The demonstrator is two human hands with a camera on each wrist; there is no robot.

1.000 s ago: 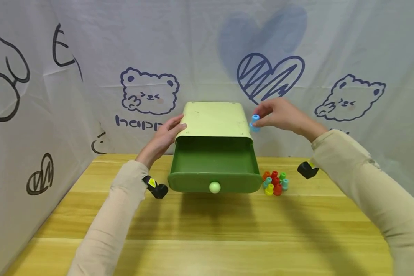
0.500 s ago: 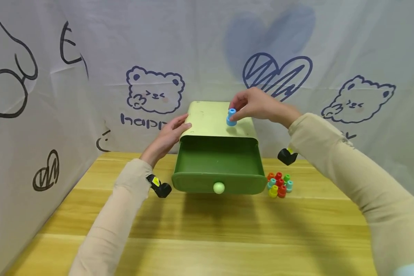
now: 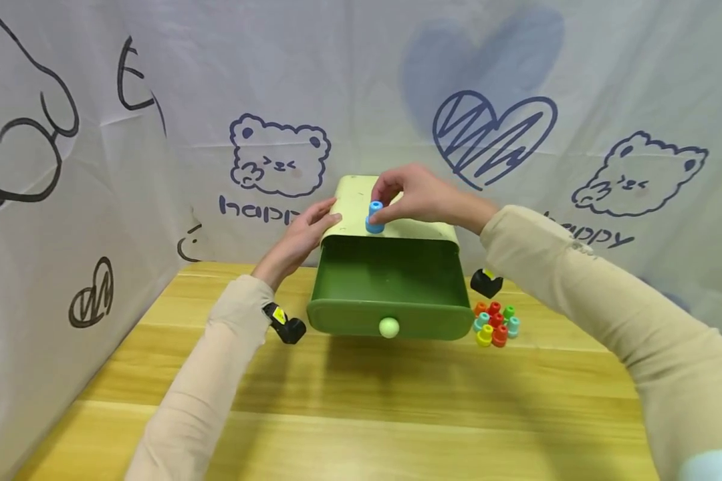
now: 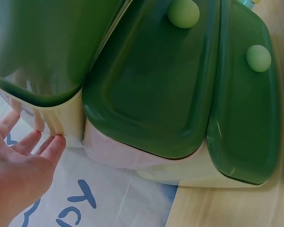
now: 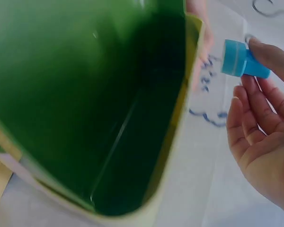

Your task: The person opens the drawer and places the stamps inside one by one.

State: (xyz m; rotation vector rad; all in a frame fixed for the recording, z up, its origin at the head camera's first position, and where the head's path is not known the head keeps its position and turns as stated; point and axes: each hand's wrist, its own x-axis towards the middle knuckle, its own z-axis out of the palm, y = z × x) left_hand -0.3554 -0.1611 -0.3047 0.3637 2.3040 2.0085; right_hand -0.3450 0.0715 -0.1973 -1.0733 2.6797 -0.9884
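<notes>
In the head view, a small cabinet with a pale yellow top point(image 3: 350, 208) has its green upper drawer point(image 3: 343, 318) pulled out, bare inside. My left hand point(image 3: 301, 237) rests against the cabinet's left side, fingers extended along the wall. Between thumb and fingertips, my right hand point(image 3: 427, 197) pinches a blue toy stamp point(image 3: 374, 226), wide base down, over the cabinet top. A gap or contact below it cannot be told from the head view. The right wrist view shows the stamp's banded base point(image 5: 233, 57) free of the fingers.
Several similar small pieces point(image 3: 497, 325) in red, yellow, green, orange and light blue cluster on the wooden table point(image 3: 361, 414), right of the drawer. Two lower drawers point(image 4: 151, 80) are closed in the left wrist view. A drawn-on white cloth point(image 3: 379, 80) hangs behind.
My right hand has carried the blue toy stamp leftward, from beside the cabinet's right side to over its top. The left hand stays on the cabinet's side; the head view shifts slightly.
</notes>
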